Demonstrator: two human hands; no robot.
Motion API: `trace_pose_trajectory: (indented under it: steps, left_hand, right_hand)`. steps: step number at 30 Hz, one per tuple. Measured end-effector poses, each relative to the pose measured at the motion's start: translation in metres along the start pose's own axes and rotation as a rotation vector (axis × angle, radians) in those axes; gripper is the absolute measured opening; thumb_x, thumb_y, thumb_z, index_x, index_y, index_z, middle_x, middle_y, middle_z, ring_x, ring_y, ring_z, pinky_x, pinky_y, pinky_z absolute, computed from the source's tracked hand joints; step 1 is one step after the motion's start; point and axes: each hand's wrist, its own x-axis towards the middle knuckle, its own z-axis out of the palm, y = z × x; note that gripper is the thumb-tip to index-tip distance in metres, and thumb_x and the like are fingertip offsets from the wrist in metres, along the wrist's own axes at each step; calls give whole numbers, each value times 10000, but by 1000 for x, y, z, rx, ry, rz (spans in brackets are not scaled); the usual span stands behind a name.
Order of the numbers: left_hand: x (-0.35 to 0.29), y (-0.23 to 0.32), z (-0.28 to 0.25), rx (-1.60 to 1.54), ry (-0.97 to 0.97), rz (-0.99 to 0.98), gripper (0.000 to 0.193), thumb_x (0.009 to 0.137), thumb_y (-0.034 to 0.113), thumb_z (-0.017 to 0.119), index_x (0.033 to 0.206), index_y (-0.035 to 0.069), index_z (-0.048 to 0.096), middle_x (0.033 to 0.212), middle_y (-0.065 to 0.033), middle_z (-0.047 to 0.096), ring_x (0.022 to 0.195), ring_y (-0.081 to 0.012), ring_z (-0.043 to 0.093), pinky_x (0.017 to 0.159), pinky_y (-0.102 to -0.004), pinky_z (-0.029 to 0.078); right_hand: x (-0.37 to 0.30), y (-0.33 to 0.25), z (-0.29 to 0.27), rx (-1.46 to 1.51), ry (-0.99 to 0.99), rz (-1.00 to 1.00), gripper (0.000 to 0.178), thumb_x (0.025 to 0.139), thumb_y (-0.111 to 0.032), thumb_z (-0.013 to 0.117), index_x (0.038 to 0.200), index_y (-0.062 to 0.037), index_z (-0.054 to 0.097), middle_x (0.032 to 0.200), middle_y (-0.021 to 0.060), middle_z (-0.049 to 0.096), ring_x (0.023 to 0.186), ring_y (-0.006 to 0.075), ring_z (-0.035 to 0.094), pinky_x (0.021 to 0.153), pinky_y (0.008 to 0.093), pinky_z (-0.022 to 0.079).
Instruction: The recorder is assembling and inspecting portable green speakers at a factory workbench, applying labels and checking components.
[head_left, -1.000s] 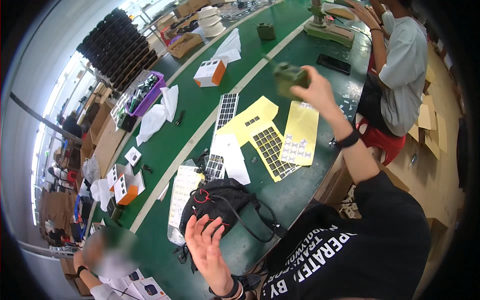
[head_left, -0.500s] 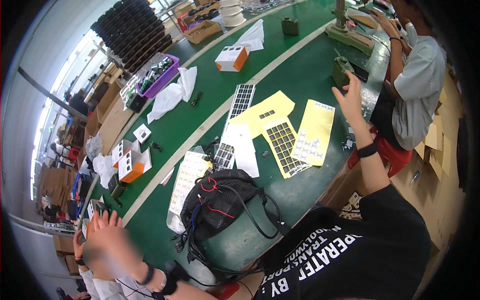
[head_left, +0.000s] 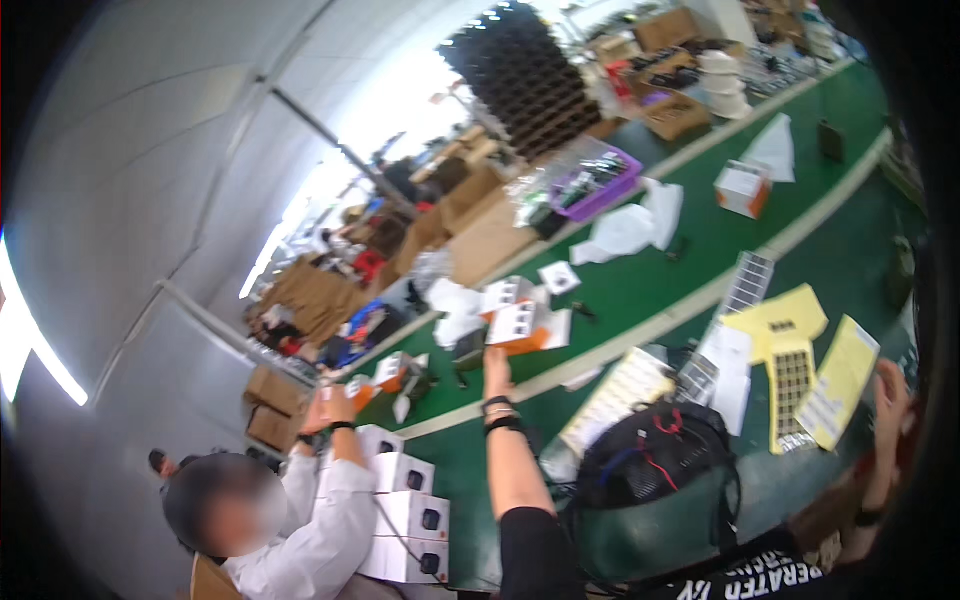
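Holding my right hand (head_left: 888,402) beside the yellow sheet (head_left: 842,385), fingers too blurred to tell if spread, I have my left hand (head_left: 497,374) past the bag (head_left: 622,470), at the box (head_left: 518,328) on the bench (head_left: 645,308); whether it pinches, I cannot tell. The reach looks done, the box unlifted; a far box (head_left: 743,190) stands untouched.

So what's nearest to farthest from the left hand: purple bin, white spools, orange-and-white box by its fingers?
1. Orange-and-white box, just beyond the left hand.
2. Purple bin, farther up, rightward.
3. White spools, far upper right.
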Motion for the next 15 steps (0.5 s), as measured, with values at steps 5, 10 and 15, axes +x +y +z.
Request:
trace_pose_trajectory:
  steps: [5, 10, 15]
  left_hand:
    - [-22, 33, 53, -639, 30, -450, 281, 841, 223, 609, 1007, -2, 589, 853, -63, 600, 627, -125, 551, 513, -280, 451]
    - [-35, 57, 65, -1046, 250, -692, 253, 769, 102, 704, 950, -54, 622, 800, -87, 641, 625, -135, 590, 567, -226, 501]
    - [-28, 57, -15, -1307, 418, -549, 183, 792, 14, 649, 941, -82, 606, 791, -106, 634, 635, -142, 588, 570, -239, 502]
  right_hand:
    - [13, 17, -2, -387, 104, 11, 214, 924, -89, 470, 1115, -25, 542, 1104, 88, 580, 1050, 183, 542, 919, 283, 410]
    - [15, -21, 19, -288, 4, 85, 201, 926, -78, 457, 1107, -29, 532, 1079, 77, 572, 1040, 165, 533, 916, 267, 396]
    - [37, -54, 58, -94, -112, -2, 193, 924, -62, 448, 1096, -25, 527, 1060, 64, 559, 1022, 146, 526, 904, 250, 384]
